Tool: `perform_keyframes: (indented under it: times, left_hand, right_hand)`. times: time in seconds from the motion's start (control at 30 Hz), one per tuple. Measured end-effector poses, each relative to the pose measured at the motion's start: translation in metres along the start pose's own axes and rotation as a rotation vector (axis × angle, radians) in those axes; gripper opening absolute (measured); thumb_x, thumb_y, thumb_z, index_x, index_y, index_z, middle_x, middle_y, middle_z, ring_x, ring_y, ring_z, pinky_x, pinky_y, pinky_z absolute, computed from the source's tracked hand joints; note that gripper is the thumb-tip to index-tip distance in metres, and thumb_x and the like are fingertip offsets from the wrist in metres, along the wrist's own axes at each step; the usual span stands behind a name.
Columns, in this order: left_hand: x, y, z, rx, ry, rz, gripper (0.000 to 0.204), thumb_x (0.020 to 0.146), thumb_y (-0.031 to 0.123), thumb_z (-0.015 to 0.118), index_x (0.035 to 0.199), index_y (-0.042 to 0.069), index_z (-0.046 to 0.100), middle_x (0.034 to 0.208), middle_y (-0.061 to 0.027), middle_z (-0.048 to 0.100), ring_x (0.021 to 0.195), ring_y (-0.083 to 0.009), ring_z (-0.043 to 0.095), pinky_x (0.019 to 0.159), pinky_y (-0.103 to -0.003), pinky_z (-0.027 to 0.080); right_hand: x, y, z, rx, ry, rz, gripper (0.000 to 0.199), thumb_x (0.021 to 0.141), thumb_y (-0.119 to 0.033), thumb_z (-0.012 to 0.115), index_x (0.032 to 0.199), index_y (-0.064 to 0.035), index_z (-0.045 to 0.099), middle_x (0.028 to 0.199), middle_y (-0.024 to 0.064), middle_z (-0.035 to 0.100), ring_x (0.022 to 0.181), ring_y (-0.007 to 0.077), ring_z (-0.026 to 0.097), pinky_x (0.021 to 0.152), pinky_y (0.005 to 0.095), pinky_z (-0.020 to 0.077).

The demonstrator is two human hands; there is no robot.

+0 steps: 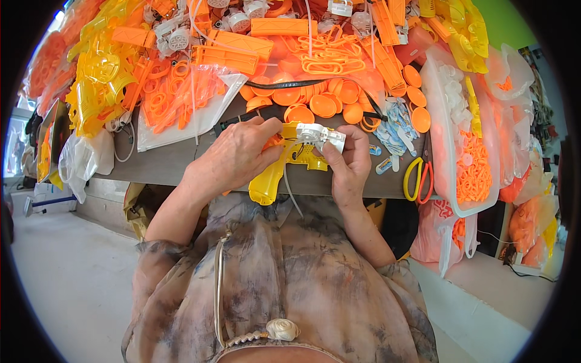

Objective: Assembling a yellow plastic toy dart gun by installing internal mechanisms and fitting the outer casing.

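My left hand (239, 154) grips the upper body of a yellow plastic toy gun shell (270, 175), whose handle hangs over the near edge of the grey table (163, 163). My right hand (348, 160) pinches a white plastic mechanism block (319, 136) against the top of the shell. A pale thin tie or wire (292, 193) dangles from the shell toward my lap. Small orange parts show between my left fingers.
Orange round caps (324, 104) lie just beyond my hands. Heaps of orange and yellow moulded parts (103, 66) and clear bags (181, 103) fill the table's far side. Yellow-handled scissors (417, 178) lie at the right, beside a clear tray of orange bits (472, 169).
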State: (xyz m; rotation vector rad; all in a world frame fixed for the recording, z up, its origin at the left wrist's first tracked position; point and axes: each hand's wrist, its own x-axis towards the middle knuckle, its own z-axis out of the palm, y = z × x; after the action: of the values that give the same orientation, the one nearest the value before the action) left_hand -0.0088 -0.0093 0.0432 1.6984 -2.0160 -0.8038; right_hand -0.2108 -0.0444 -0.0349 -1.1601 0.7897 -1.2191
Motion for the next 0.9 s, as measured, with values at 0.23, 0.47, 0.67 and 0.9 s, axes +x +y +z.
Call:
perform_keyframes:
  times: [0.23, 0.47, 0.67, 0.9]
  left_hand:
    - [0.003, 0.009, 0.002, 0.204, 0.057, -0.059, 0.026, 0.084, 0.021, 0.058, 0.102, 0.002, 0.055, 0.086, -0.0195, 0.061, 0.081, -0.0377, 0.06, 0.069, -0.044, 0.046]
    - [0.002, 0.011, 0.01, 0.176, 0.25, -0.085, 0.021, 0.083, 0.022, 0.058, 0.095, 0.005, 0.056, 0.078, -0.0164, 0.058, 0.069, -0.036, 0.06, 0.063, -0.044, 0.047]
    - [0.001, 0.003, 0.022, 0.148, 0.263, -0.03, 0.025, 0.083, 0.027, 0.062, 0.095, 0.006, 0.058, 0.073, -0.0148, 0.058, 0.067, -0.0339, 0.061, 0.06, -0.043, 0.048]
    - [0.0, -0.001, 0.04, 0.209, 0.397, 0.052, 0.027, 0.083, 0.023, 0.065, 0.104, 0.007, 0.061, 0.08, -0.0119, 0.062, 0.071, -0.0303, 0.061, 0.064, -0.038, 0.05]
  right_hand:
    - [0.0, 0.002, -0.002, -0.016, -0.02, -0.008, 0.032, 0.088, -0.004, 0.06, 0.114, -0.0021, 0.042, 0.1, 0.011, 0.058, 0.09, 0.0152, 0.06, 0.076, 0.0302, 0.0557]
    - [-0.003, 0.0, 0.005, -0.205, -0.083, -0.009, 0.036, 0.084, 0.002, 0.062, 0.113, -0.001, 0.042, 0.101, 0.0092, 0.058, 0.088, 0.012, 0.058, 0.077, 0.0245, 0.0501]
    - [-0.002, -0.004, 0.006, -0.166, -0.068, 0.048, 0.036, 0.083, 0.004, 0.064, 0.112, -0.0003, 0.043, 0.099, 0.0087, 0.059, 0.089, 0.011, 0.058, 0.077, 0.0233, 0.0487]
    - [0.001, -0.003, 0.0, -0.086, -0.002, 0.061, 0.03, 0.084, -0.003, 0.064, 0.108, 0.0003, 0.047, 0.095, 0.0093, 0.06, 0.083, 0.0119, 0.061, 0.071, 0.0257, 0.0538]
